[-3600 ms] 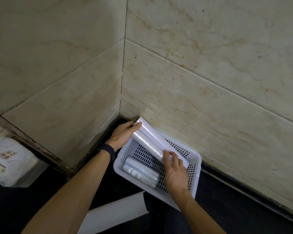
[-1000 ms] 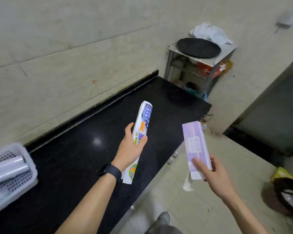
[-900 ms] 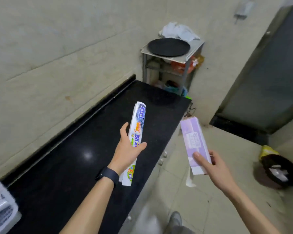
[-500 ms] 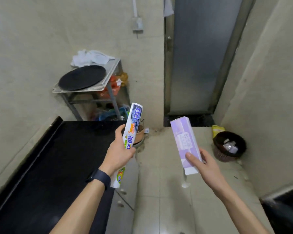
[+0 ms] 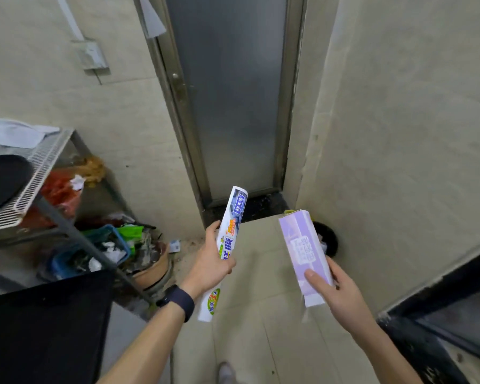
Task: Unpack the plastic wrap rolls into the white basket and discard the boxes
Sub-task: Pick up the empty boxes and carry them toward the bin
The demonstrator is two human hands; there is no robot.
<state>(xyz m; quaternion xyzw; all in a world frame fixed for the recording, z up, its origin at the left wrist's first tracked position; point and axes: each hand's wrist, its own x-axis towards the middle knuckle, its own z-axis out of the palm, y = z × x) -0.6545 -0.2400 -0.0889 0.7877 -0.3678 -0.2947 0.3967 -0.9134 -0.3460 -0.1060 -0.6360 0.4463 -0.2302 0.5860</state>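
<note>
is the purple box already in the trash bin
No, the purple box is held in the right hand, above the floor and in front of the dark trash bin by the wall.

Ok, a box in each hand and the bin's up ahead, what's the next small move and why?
Probably step forward and carry the purple box in the right hand over the dark bin, which sits on the floor by the doorway, partly hidden behind that box. The left hand grips the printed box, so both are ready to drop, but neither is over the bin yet.
</note>
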